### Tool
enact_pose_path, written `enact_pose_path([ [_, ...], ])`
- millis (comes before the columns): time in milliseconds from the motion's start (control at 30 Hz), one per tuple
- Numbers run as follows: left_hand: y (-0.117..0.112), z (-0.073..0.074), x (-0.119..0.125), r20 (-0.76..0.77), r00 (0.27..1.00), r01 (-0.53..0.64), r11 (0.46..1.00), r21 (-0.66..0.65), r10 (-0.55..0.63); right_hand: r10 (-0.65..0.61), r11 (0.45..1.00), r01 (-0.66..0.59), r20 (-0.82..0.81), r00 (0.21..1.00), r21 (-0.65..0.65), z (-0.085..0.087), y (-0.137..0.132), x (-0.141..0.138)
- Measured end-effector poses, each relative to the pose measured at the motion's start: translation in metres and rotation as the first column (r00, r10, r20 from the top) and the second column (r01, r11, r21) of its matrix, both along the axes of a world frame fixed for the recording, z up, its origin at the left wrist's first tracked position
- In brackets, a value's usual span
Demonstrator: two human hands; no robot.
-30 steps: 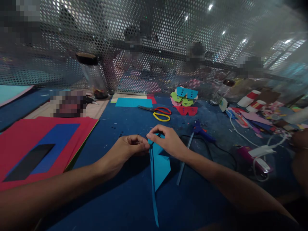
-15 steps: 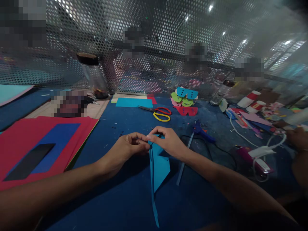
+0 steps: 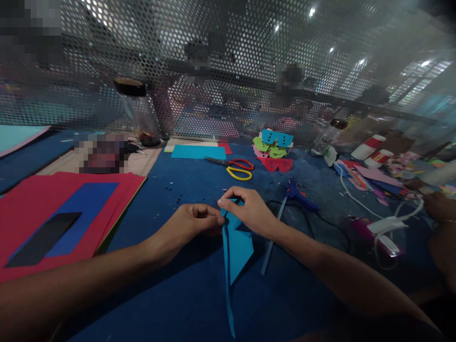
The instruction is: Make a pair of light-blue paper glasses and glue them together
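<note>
A light-blue cut-out sheet piece point(image 3: 240, 251), thin like craft foam or paper, hangs between my hands with pointed, notched edges. Along its left side a narrow blue strip point(image 3: 229, 294) runs down toward me. My right hand point(image 3: 245, 209) pinches the top of the cut-out between thumb and fingers. The fingers of my left hand point(image 3: 199, 219) are closed at its left edge, just below my right thumb. A small dark round spot shows at the left fingertips; whether it is a dot or a hole I cannot tell.
Scissors point(image 3: 235, 166) lie ahead, near mask-shaped cut-outs point(image 3: 274, 164). A blue glue gun point(image 3: 301, 197) and a clear glue stick point(image 3: 270, 254) are at right, with a cord. Red sheets point(image 3: 35, 199) lie left. A perforated metal screen point(image 3: 231, 95) stands behind. Another person's hand point(image 3: 440, 206) is far right.
My left fingertips have slid slightly down the cut-out's left edge, away from my right thumb, and the dark spot now shows. My right hand keeps its pinch almost unmoved.
</note>
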State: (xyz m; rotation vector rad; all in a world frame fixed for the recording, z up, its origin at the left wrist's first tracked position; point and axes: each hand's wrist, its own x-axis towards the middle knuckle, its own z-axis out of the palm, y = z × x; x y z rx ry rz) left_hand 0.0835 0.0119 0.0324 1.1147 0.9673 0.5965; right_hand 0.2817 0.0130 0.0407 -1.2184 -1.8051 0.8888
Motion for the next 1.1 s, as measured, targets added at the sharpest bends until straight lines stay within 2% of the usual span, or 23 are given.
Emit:
enact_pose_path([
  [200,-0.002,-0.003,0.001,0.016,1.0,0.009,1.0,0.025,-0.01,0.022,0.999,-0.022,-0.013,1.0,-0.025,0.002,-0.001,0.0],
  [333,-0.002,-0.006,0.002,0.064,0.998,0.026,0.998,0.055,-0.029,0.052,0.99,-0.064,-0.1,0.994,-0.122,0.001,0.001,0.001],
  [533,-0.001,0.0,0.001,0.031,0.999,0.014,0.998,0.06,-0.016,0.08,0.969,-0.12,-0.187,0.979,-0.217,-0.004,0.005,0.002],
  [767,0.0,0.006,0.001,-0.018,1.0,0.006,0.99,0.141,-0.003,-0.036,0.992,0.027,-0.069,0.997,-0.126,-0.008,0.006,0.005],
  [933,0.0,0.006,0.002,-0.002,1.0,0.007,0.99,0.139,-0.007,-0.001,0.982,-0.029,-0.164,0.986,-0.184,-0.009,0.008,0.005],
  [1100,0.001,0.003,0.002,-0.032,0.999,0.001,0.987,0.16,0.004,0.001,0.995,-0.012,-0.103,0.995,-0.104,-0.009,0.008,0.003],
])
